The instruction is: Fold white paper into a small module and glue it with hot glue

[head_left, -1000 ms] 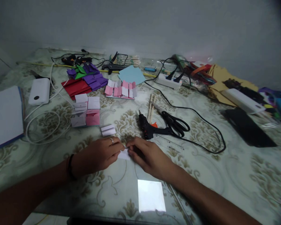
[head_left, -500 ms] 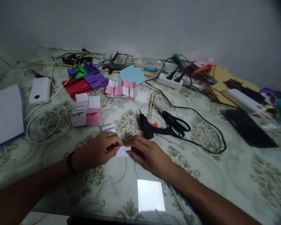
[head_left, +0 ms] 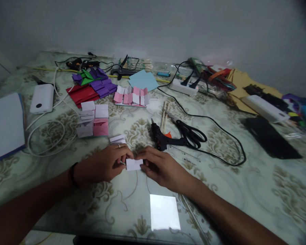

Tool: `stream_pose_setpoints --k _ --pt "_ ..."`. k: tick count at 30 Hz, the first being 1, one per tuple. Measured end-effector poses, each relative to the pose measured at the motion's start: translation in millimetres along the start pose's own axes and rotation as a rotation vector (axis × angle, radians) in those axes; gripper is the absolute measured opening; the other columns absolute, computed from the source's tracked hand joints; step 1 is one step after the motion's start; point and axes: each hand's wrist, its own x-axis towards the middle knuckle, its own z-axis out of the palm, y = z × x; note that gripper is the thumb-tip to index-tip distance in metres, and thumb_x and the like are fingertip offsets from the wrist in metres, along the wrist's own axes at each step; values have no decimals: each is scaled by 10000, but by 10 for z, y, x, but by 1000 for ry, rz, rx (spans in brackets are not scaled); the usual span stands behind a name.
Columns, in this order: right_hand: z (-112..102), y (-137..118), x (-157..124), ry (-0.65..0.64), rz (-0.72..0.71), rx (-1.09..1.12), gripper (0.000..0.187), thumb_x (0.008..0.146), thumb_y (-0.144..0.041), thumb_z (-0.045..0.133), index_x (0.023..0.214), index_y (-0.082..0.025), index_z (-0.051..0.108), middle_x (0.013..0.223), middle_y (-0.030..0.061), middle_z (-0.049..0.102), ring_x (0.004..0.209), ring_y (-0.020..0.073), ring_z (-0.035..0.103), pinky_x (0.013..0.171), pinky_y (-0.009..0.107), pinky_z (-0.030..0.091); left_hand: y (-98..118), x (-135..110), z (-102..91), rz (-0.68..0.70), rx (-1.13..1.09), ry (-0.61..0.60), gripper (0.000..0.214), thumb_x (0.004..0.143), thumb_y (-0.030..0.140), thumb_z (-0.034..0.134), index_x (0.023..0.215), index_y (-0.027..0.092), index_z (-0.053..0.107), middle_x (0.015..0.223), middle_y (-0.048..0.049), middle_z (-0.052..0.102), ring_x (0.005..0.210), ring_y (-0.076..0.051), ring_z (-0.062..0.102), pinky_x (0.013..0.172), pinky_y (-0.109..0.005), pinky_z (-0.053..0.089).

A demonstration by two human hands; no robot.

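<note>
Between my hands, a small white folded paper point(head_left: 134, 164) lies low over the patterned tablecloth. My left hand point(head_left: 111, 161), a ring on one finger, pinches its left side. My right hand point(head_left: 160, 165) grips the right end with thumb and fingers. Just behind my left fingers sits another folded white paper point(head_left: 117, 139), partly hidden. A flat white square sheet point(head_left: 164, 212) rests on the table nearer to me. Beyond my right hand are a black glue gun point(head_left: 160, 136) and black-handled scissors point(head_left: 190, 132).
White and pink folded papers point(head_left: 100, 126) and another such group point(head_left: 131, 96) lie behind. Red folded paper point(head_left: 83, 94), light blue sheets point(head_left: 143, 80), a power strip point(head_left: 184, 87), a white power bank point(head_left: 42, 98) and a black phone point(head_left: 272, 137) are spread around. A black cord point(head_left: 214, 119) loops on the right.
My left fingers have drawn back slightly to the left, and more of the white paper shows as a neat narrow rectangle. My right hand stays at its right end.
</note>
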Motion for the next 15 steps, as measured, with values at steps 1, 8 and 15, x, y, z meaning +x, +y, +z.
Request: stream_pose_setpoints --k 1,8,15 --pt "6 7 0 5 0 -4 244 972 -103 585 1191 -187 651 1033 82 664 849 183 645 765 298 550 -5 2 0 -5 -6 -2 269 877 62 566 1104 186 640 923 -10 616 812 -157 552 760 -277 458" --pt "24 26 -4 31 5 5 204 1004 -135 566 1189 -175 642 1015 87 675 842 191 662 768 312 557 44 31 -22 -46 -30 4 153 961 168 574 1088 185 657 917 -10 641 810 -160 581 747 -282 452" --pt "45 19 -2 98 24 13 164 1037 -165 533 1149 -183 652 1012 83 716 912 200 706 800 309 569 24 27 -11 -26 -19 16 173 919 151 620 1086 181 656 893 -1 635 789 -155 582 735 -277 459"
